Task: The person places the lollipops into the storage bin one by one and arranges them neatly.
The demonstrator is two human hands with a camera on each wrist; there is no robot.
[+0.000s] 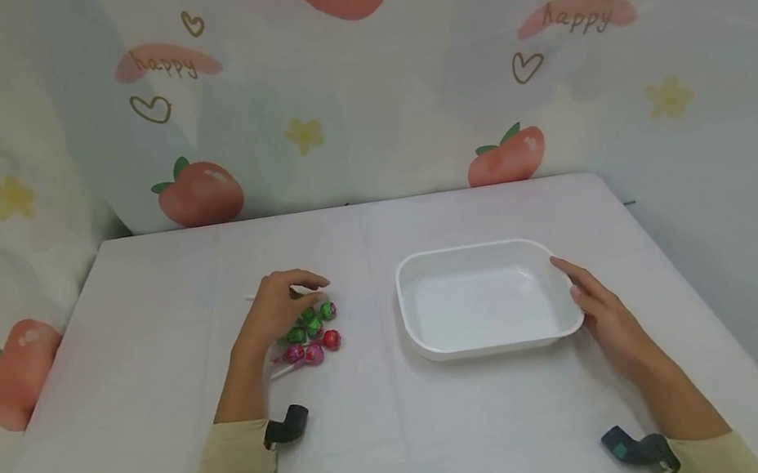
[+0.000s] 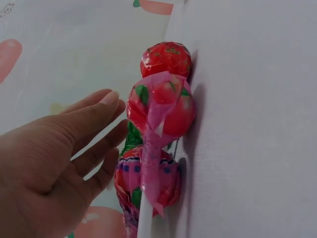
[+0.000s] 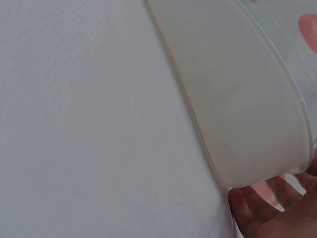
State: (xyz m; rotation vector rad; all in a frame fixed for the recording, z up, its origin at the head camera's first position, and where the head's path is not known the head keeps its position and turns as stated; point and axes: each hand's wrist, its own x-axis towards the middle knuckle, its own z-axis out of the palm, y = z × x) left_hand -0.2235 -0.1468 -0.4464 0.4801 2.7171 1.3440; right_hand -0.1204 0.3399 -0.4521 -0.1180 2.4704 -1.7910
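Observation:
My left hand (image 1: 277, 309) hovers over a small group of lollipops, its thumb and index finger apart with nothing between them. Beneath the fingers lie several green-wrapped lollipops (image 1: 315, 328), partly hidden by the hand. Nearer to me are a red lollipop (image 1: 332, 340) and two pink-purple ones (image 1: 313, 354). In the left wrist view, a pink-wrapped lollipop (image 2: 161, 106) with a white stick stands large beside the loosely bent fingers. My right hand (image 1: 607, 316) grips the right end of a white rectangular tray (image 1: 497, 349), with fingers against its outer wall (image 3: 247, 114) and rim.
A white cloth covers the table (image 1: 354, 455), which ends at a back edge against a fruit-printed curtain (image 1: 390, 119). The tray stands to the right of the lollipops, its inside bare. A black wrist camera (image 1: 288, 424) sits on each sleeve cuff.

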